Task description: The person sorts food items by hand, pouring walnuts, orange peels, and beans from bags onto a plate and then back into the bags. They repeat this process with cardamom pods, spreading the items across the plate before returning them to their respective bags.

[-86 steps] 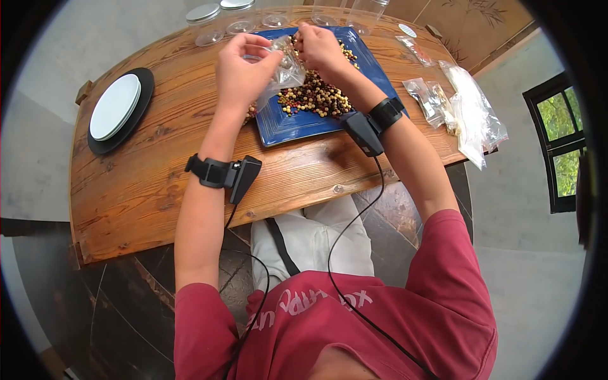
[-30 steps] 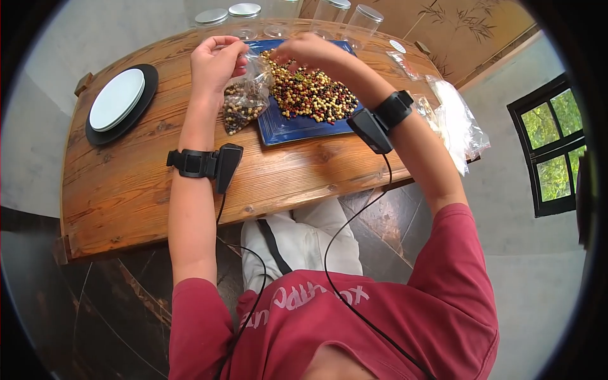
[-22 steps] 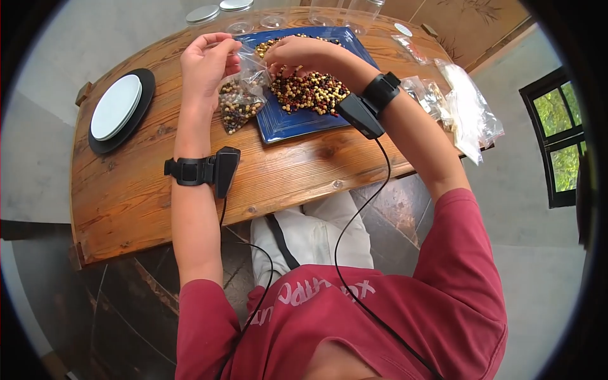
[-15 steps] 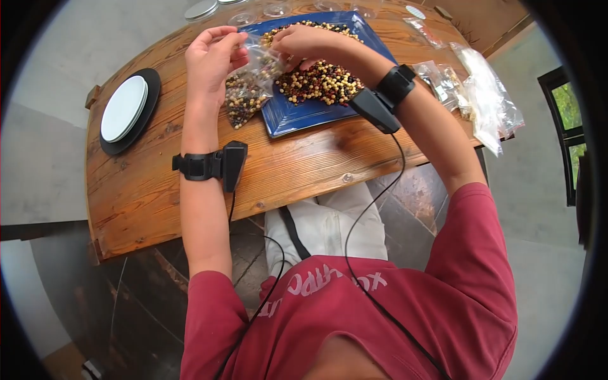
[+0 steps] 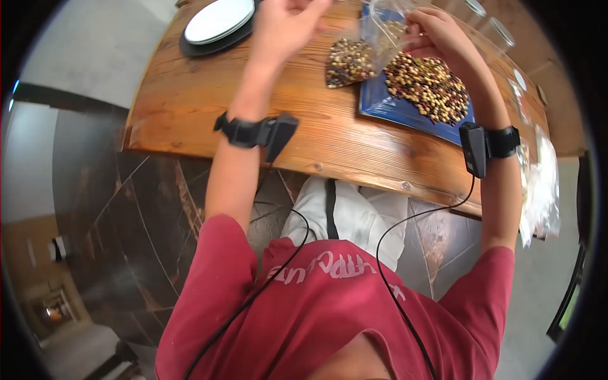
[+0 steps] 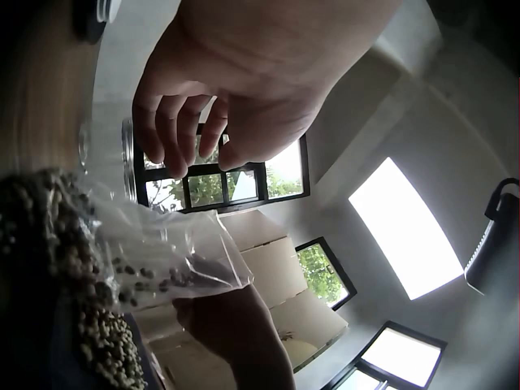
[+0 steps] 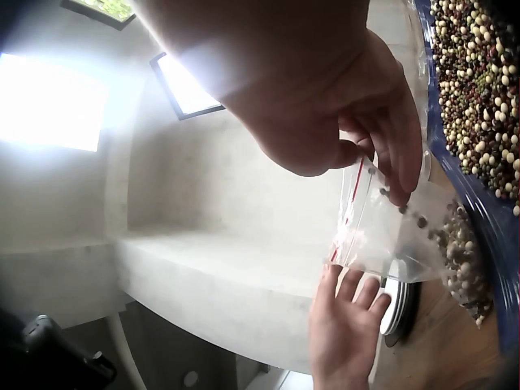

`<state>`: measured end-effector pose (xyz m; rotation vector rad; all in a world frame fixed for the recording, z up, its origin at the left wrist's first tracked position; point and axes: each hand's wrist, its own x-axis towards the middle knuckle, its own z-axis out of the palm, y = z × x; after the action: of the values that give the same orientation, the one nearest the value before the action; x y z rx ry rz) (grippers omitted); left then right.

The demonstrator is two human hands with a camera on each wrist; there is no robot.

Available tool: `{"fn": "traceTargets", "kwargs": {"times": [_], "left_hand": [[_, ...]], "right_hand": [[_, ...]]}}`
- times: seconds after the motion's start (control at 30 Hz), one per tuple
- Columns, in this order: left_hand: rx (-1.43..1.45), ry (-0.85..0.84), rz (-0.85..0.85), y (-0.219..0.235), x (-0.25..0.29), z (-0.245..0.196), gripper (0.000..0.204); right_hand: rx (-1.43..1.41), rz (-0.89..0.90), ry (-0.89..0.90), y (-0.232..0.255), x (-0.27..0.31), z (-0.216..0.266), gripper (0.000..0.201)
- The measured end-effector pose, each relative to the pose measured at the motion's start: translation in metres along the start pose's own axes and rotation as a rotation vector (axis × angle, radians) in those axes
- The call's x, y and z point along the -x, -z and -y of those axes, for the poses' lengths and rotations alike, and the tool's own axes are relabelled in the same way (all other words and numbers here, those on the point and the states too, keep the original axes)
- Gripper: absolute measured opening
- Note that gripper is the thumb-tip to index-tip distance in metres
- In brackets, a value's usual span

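Observation:
A clear zip bag [image 5: 351, 62], partly filled with mixed dark and pale beans, leans at the left edge of a blue plate. My right hand [image 5: 440, 35] pinches the bag's upper part between thumb and fingers; the red zip strip [image 7: 351, 203] shows in the right wrist view. To the left of the bag, my left hand [image 5: 285, 31] holds nothing, its fingers loosely bent in the left wrist view. More loose mixed beans [image 5: 427, 88] are heaped on the blue plate [image 5: 386, 106], below the right hand.
White plates [image 5: 218, 20] are stacked on a black plate [image 5: 193, 49] at the table's far left. Glass jars [image 5: 497, 33] with metal lids stand at the back right. Several plastic bags [image 5: 541, 183] lie at the right edge of the wooden table [image 5: 304, 130].
My left hand has let go of the bag and moved left. My right hand has left the beans and now pinches the bag. The head view has turned, shifting the table rightward.

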<state>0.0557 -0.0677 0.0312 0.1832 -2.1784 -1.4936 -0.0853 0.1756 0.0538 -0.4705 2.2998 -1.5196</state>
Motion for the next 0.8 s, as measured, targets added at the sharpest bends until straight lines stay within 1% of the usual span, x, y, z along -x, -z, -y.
{"fn": "traceTargets", "kwargs": {"times": [0.03,0.1,0.13,0.17,0.23,0.27,0.37,0.4,0.5,0.53,0.6,0.63,0.67,0.77,0.8], "left_hand": [[-0.243,-0.057,-0.041,0.027,0.011,-0.003,0.023],[-0.465,-0.027,-0.053,0.089,0.028,0.034,0.025],[-0.591,-0.013,-0.033,0.12,0.039,0.049,0.026],[-0.714,0.006,-0.011,0.141,0.052,0.059,0.028],[-0.742,0.011,0.052,0.159,0.068,0.066,0.029],[-0.754,0.015,0.084,0.163,0.073,0.069,0.03],[-0.758,0.04,0.141,0.162,0.074,0.076,0.026],[-0.776,0.024,0.129,0.162,0.072,0.079,0.024],[-0.812,-0.033,0.094,0.157,0.067,0.089,0.018],[-0.811,-0.059,0.082,0.156,0.069,0.091,0.016],[-0.817,-0.084,0.071,0.152,0.071,0.094,0.014],[-0.827,-0.089,0.071,0.152,0.071,0.094,0.014],[-0.839,-0.094,0.073,0.152,0.069,0.093,0.013],[-0.878,-0.008,0.09,0.151,0.063,0.085,0.012],[-0.871,0.039,0.098,0.151,0.061,0.08,0.012]], "right_hand": [[-0.037,0.059,0.016,-0.001,-0.004,0.002,0.024],[-0.11,0.155,0.045,0.006,-0.011,0.001,0.023],[-0.138,0.193,0.094,0.004,-0.008,0.002,0.022],[-0.164,0.165,0.071,-0.002,-0.004,0.007,0.022],[-0.212,0.108,0.03,-0.016,0.004,0.02,0.023],[-0.217,0.156,0.093,-0.017,0.0,0.017,0.021],[-0.335,0.209,0.087,-0.027,0.004,0.019,0.02],[-0.351,0.254,0.098,-0.028,0.005,0.019,0.019],[-0.38,0.249,0.128,-0.031,0.006,0.017,0.02],[-0.405,0.278,0.145,-0.028,-0.006,0.005,0.023],[-0.384,0.321,0.164,-0.03,-0.011,-0.005,0.022],[-0.376,0.335,0.178,-0.028,-0.013,-0.005,0.022],[-0.36,0.386,0.188,-0.025,-0.014,-0.004,0.022],[-0.372,0.426,0.264,-0.022,-0.022,-0.006,0.022],[-0.345,0.449,0.258,-0.019,-0.022,-0.005,0.023]]}}
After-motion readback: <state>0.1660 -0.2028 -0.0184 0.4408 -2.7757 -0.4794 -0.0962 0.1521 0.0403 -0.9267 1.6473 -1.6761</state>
